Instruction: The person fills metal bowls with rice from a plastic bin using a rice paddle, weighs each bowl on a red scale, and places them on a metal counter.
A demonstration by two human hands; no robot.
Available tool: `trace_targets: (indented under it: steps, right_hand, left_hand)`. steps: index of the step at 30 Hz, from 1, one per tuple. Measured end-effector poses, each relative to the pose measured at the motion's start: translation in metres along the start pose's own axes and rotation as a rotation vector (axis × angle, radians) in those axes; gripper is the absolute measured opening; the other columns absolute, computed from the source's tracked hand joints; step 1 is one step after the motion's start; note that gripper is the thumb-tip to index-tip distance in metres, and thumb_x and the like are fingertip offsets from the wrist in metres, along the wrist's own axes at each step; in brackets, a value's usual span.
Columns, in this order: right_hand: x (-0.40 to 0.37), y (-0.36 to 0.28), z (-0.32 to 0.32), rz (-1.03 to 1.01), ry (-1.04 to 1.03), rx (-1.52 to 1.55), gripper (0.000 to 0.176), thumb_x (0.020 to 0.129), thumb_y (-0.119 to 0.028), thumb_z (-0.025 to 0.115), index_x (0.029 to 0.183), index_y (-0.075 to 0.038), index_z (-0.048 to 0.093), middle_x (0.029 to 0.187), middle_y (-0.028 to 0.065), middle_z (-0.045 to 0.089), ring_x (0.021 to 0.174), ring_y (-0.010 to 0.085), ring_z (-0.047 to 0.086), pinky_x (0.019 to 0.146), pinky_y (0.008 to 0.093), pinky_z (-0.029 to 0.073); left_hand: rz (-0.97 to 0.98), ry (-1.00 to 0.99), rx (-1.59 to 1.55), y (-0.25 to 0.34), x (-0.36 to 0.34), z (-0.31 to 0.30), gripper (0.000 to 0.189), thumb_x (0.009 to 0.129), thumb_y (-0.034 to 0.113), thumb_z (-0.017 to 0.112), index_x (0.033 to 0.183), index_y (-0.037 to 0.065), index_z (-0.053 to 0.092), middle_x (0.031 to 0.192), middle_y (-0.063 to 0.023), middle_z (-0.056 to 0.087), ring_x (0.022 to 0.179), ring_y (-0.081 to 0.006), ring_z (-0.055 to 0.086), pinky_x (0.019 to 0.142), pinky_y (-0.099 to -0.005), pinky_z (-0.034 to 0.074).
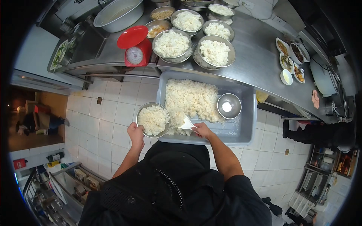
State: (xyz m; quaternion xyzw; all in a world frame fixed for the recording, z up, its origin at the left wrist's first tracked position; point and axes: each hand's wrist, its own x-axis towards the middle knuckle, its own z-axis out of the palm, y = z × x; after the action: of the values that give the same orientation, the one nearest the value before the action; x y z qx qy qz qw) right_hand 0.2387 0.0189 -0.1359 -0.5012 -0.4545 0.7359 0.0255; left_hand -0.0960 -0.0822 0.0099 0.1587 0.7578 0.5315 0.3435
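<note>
My left hand [136,134] grips the rim of a metal bowl [153,120] filled with rice, held at the left edge of a large grey tub [247,130]. Closed round the handle of a white paddle [187,124], my right hand [203,130] is over the tub's near side. The paddle's blade touches the rice [192,96] that covers the left and middle of the tub. An empty metal bowl [229,106] sits in the tub, right of the rice.
Beyond the tub, a steel counter [249,56] holds several rice bowls [172,46], a red scale [134,54] and small dishes [286,62]. A large basin [118,15] stands at the back left. Other people [36,122] [316,132] are at both sides.
</note>
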Motion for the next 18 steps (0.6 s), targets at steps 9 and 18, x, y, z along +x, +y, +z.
trace_targets:
  steps: [9,18]
  right_hand:
    - [-0.114,-0.078,-0.025,-0.508,0.619,-0.627,0.028,0.098,-0.019,0.062,0.12,-0.005,0.07,0.063,0.0113,0.062,0.06,0.0334,0.063,0.058,0.0401,0.05]
    - [-0.165,-0.103,0.057,-0.487,0.462,-0.81,0.066,0.087,0.0,0.057,0.151,-0.002,0.04,0.113,0.026,0.052,0.086,0.0462,0.062,0.078,0.0523,0.052]
  left_hand:
    - [0.255,0.012,0.181,0.001,-0.002,0.053,0.021,0.069,-0.006,0.058,0.063,0.005,0.041,0.061,0.0002,0.042,0.058,-0.0106,0.039,0.05,-0.0337,0.033]
    - [-0.081,-0.131,-0.128,-0.025,-0.026,0.163,0.02,0.07,-0.008,0.056,0.062,0.007,0.046,0.061,0.0007,0.046,0.056,-0.0091,0.04,0.048,-0.0318,0.031]
